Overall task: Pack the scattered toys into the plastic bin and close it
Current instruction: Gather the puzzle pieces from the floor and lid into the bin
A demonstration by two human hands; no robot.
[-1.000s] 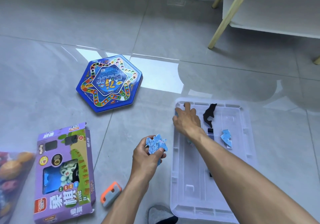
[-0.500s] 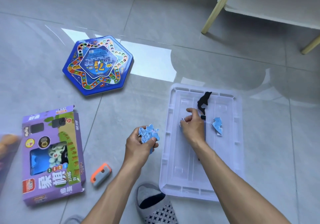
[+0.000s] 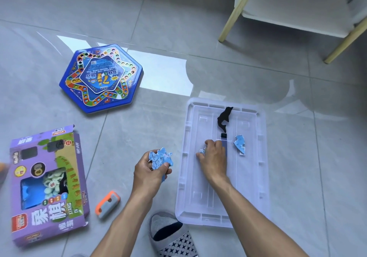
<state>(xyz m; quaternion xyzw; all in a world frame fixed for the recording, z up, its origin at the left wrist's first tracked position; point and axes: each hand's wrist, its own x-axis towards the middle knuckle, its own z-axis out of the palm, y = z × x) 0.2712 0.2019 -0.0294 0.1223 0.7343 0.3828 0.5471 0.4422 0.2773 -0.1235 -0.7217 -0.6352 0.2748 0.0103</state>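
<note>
Bin [image 3: 262, 169] lengthwise, away from viewer

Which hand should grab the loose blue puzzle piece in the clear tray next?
Right. The right hand is already inside the clear tray, just left of the blue puzzle piece. The left hand is outside the tray and already full of puzzle pieces.

The hexagonal game board [image 3: 101, 78] was deep blue, ringed with rainbow dots; the box [image 3: 47, 185] purple; the puzzle pieces [image 3: 160, 157] pale blue; the slipper [image 3: 174, 239] grey, star-patterned
</note>
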